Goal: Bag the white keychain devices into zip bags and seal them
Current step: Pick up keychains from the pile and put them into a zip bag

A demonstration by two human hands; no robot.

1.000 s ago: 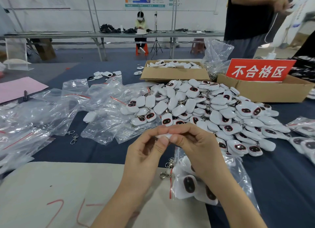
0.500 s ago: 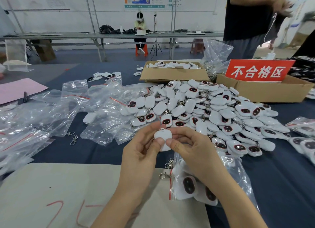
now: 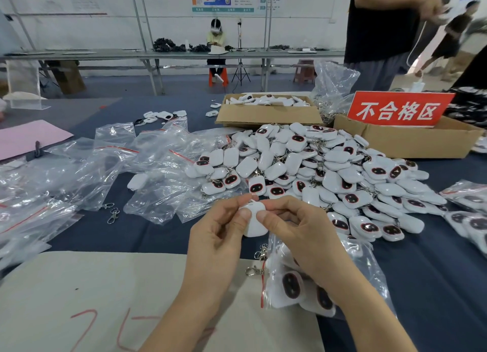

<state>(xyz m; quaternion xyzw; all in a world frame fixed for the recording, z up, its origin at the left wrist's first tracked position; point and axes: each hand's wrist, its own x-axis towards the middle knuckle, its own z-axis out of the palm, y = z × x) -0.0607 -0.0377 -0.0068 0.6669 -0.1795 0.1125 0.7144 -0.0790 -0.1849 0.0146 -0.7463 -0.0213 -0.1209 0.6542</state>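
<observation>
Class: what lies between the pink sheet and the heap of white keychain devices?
Crumpled clear zip bags lie there, shown in the head view.

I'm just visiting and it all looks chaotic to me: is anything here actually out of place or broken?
Nothing looks broken. A couple of loose metal clasps lie on the blue cloth with no device attached, beside the empty zip bags. One white device sits alone among those bags, away from the main pile.
</observation>
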